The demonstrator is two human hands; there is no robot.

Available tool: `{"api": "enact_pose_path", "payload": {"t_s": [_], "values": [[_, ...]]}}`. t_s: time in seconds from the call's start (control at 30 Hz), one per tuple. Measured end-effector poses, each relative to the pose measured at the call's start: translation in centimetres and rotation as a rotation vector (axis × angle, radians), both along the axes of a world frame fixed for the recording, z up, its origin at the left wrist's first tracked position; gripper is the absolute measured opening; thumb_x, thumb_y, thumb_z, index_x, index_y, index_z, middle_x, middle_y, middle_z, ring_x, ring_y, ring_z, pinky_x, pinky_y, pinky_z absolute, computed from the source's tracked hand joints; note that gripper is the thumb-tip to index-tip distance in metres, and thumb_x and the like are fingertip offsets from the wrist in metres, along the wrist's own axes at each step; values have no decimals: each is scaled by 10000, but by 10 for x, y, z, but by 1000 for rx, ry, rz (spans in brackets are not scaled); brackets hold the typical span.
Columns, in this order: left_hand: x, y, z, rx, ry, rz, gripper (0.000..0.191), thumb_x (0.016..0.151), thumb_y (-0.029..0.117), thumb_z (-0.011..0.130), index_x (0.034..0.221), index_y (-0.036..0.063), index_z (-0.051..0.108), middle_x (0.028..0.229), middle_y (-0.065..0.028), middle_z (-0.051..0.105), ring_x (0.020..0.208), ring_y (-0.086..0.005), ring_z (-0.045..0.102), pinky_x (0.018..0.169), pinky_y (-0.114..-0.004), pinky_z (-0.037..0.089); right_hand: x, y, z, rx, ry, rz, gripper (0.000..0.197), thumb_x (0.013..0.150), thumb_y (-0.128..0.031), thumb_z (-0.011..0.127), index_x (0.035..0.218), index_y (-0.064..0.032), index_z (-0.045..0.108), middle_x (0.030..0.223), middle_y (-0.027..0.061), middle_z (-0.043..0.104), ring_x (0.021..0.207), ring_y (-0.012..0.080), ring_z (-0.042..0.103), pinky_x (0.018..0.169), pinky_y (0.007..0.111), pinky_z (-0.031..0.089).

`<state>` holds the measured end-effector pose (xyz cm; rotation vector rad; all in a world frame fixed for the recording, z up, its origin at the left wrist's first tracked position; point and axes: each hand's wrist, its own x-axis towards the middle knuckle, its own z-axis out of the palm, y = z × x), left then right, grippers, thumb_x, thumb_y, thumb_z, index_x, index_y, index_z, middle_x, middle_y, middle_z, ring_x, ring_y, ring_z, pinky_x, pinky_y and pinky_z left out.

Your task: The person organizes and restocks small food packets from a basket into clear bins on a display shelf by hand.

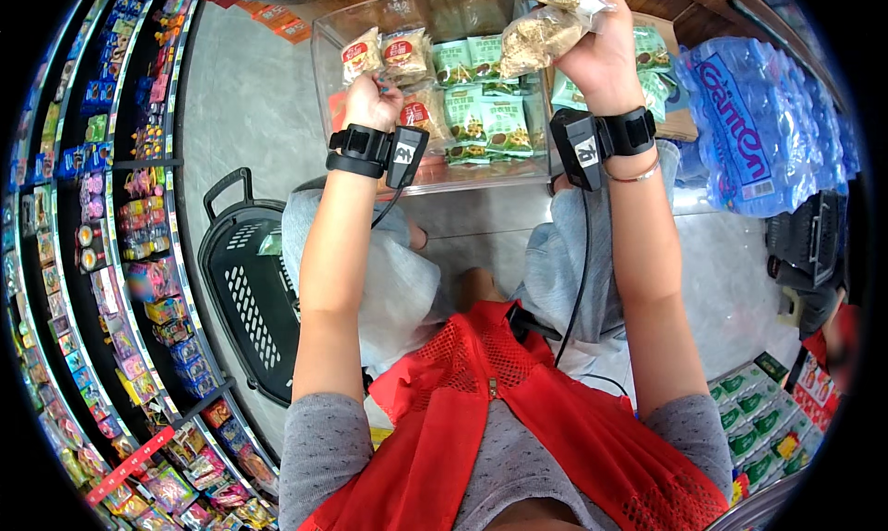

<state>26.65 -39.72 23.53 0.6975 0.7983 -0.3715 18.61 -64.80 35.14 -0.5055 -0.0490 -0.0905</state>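
Observation:
My left hand [374, 104] is inside a clear plastic display bin [431, 185], its fingers curled at the lower edge of a tilted clear bag [361, 54] with a red label. Whether the fingers grip that bag is hard to tell. Beside it stand more red-labelled bags of beige food [404, 52], and one bag [424, 115] lies nearer me. Green-and-white food packets [484, 123] fill the bin's right part in rows. Raised over the bin's right side, my right hand [602, 59] grips clear bags of beige food [538, 38], partly cut off by the top edge.
A cardboard box [676, 118] with green packets stands right of the bin, beside shrink-wrapped bottled water [746, 125]. A black shopping basket [243, 302] sits by my left leg. Stocked shelves [149, 253] line the left. Part of another person [836, 344] shows far right.

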Motion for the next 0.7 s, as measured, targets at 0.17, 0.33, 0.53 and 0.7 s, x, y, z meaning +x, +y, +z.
{"api": "enact_pose_path", "payload": {"t_s": [0.17, 0.33, 0.53, 0.7], "values": [[-22, -14, 8, 60, -148, 7, 39, 826, 112, 476, 858, 94, 464, 735, -2, 405, 610, -96, 409, 506, -230, 338, -2, -1, 1, 5, 1, 41, 397, 807, -219, 438, 1057, 77, 528, 1025, 179, 596, 955, 276, 564, 848, 353, 446], [-25, -29, 41, 844, -848, -306, 349, 772, 149, 512, 1072, -30, 493, 1098, -181, 491, 958, -262, 499, 823, -377, 401, 0, 2, 2, 34, 18, 45, 369, 806, -206, 448, 1031, 72, 538, 996, 178, 604, 941, 279, 568, 844, 352, 447], [-8, -25, 23, 1723, -724, -847, 681, 748, 341, 510, 1274, -51, 327, 1390, -288, 113, 1296, -445, 44, 1052, -478, 105, 2, 6, 1, -25, 22, 12, 339, 810, -193, 454, 1013, 64, 540, 989, 187, 602, 927, 285, 573, 857, 361, 442], [-7, -33, 17, 1664, -473, -1125, 841, 715, 415, 533, 1336, -41, 195, 1402, -280, 70, 1299, -438, 36, 1052, -476, 101, 2, -3, -10, -4, 6, 44, 397, 842, -253, 437, 1103, 43, 483, 1083, 193, 559, 987, 290, 544, 902, 368, 408]]}}
